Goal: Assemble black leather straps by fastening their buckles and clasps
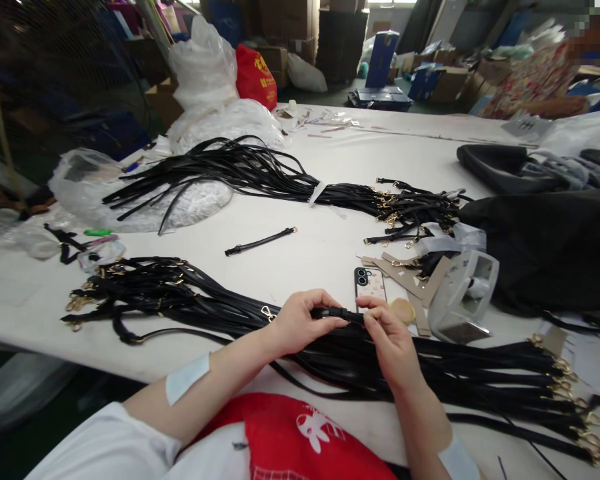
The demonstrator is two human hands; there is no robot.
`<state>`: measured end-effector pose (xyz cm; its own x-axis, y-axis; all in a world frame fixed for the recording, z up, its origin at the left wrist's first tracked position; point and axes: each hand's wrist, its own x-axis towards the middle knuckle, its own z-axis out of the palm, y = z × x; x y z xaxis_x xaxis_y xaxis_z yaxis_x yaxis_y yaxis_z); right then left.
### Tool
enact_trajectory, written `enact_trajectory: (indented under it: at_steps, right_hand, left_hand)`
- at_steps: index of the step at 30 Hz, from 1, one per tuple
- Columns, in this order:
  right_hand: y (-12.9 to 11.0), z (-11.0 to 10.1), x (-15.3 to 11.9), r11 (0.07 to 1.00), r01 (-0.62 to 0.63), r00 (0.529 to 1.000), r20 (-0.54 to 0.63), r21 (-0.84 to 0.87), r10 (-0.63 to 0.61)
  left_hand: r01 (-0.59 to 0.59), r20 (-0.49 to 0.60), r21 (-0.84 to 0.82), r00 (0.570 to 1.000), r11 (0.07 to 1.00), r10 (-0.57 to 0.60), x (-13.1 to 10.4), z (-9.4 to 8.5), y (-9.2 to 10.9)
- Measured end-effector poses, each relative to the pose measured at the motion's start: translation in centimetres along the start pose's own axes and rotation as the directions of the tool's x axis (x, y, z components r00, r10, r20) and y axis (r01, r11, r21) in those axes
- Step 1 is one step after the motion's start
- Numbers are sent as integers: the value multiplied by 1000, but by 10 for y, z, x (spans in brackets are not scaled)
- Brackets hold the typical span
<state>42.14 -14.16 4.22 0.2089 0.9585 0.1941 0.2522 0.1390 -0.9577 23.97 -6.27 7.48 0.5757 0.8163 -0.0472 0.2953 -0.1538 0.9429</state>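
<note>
Both my hands hold a black strap (337, 313) at the table's near side. My left hand (305, 321) pinches its left part between thumb and fingers. Close by on the right, my right hand (389, 337) has its thumb and forefinger closed on the strap's other part. Under my hands lies a long bundle of black straps (220, 308) with gold clasps at both ends. A short black strap (261, 241) with a gold buckle rests alone on the white table (200, 240). Farther back, another strap bundle (260, 175) is tied with a white band.
Beyond my right hand are a phone (370, 283), a tape roll (403, 310) and a white tape dispenser (463, 293). A black bag (545, 247) is at the right. Plastic bags (200, 73) stand back left. A person in a flowered top (530, 83) is at the back right.
</note>
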Motion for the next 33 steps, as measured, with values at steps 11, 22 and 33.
enact_trajectory:
  at_steps: [11, 22, 33]
  right_hand:
    - [-3, 10, -3, 895, 293, 953, 28, -335, -301]
    - [-5, 14, -7, 864, 298, 947, 12, -406, -321]
    - [-20, 30, -15, 887, 336, 913, 339, -316, -226]
  left_hand:
    - [-208, 104, 156, 976, 966, 193, -8, 14, 0]
    - [30, -23, 210, 999, 977, -26, -13, -16, -10]
    - [-245, 328, 440, 939, 864, 99, -20, -40, 9]
